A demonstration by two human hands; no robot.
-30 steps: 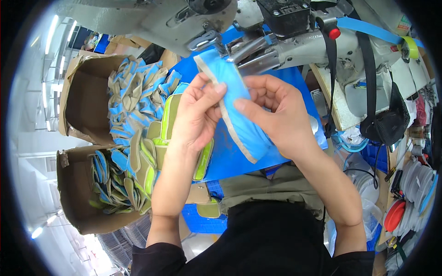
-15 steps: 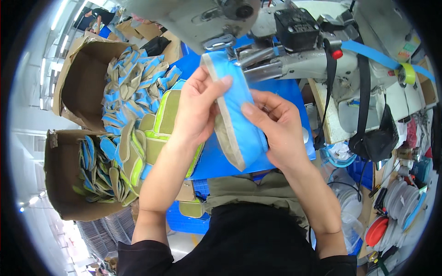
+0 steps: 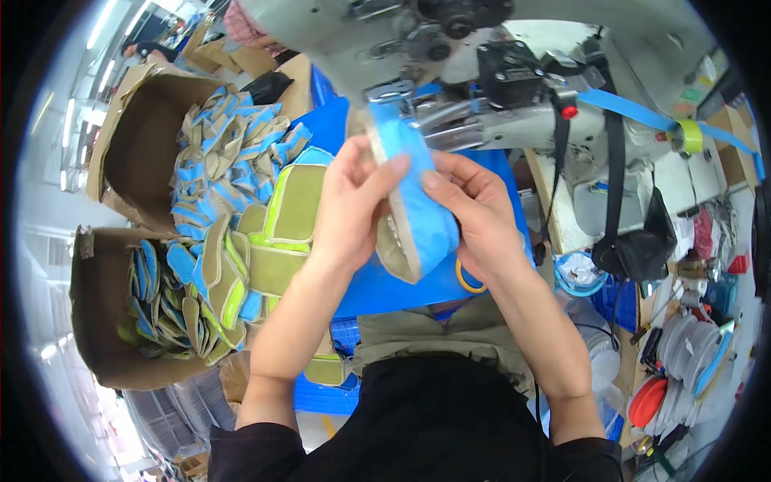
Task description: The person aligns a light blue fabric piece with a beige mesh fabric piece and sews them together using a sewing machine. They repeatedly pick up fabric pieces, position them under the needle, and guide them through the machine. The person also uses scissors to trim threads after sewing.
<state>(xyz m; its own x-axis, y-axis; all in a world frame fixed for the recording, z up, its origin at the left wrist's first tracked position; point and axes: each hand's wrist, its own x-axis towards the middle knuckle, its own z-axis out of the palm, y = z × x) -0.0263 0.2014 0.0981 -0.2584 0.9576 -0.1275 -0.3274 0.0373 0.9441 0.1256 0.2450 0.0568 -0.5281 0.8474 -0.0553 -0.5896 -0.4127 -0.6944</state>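
Observation:
Between both hands is a curved fabric piece (image 3: pixel 427 229), bright blue with a beige edge strip and a khaki side below. My left hand (image 3: pixel 349 201) pinches its left edge, thumb on the blue face. On the right edge, the thumb and fingers of my right hand (image 3: pixel 480 213) close around the cloth. The far end of the piece lies at the metal presser foot (image 3: pixel 391 91) of a sewing machine (image 3: pixel 361 40); whether it is under the foot I cannot tell. An orange ring-shaped handle (image 3: pixel 467 278) shows on the blue tabletop (image 3: pixel 377 293) beside my right hand.
Left, one cardboard box (image 3: pixel 132 153) adjoins a heap of blue-and-beige pieces (image 3: pixel 229 153); another box (image 3: pixel 96 321) holds sole-shaped pieces. Khaki, lime-edged panels (image 3: pixel 301 201) are stacked nearby. Blue tape (image 3: pixel 626 108) runs through a yellow ring (image 3: pixel 685 136). Tape rolls (image 3: pixel 691 345) stand right.
The fabric piece has shifted slightly and its near end is drawn up, with both hands closer together. The orange handle has come into view. My head view has moved a little.

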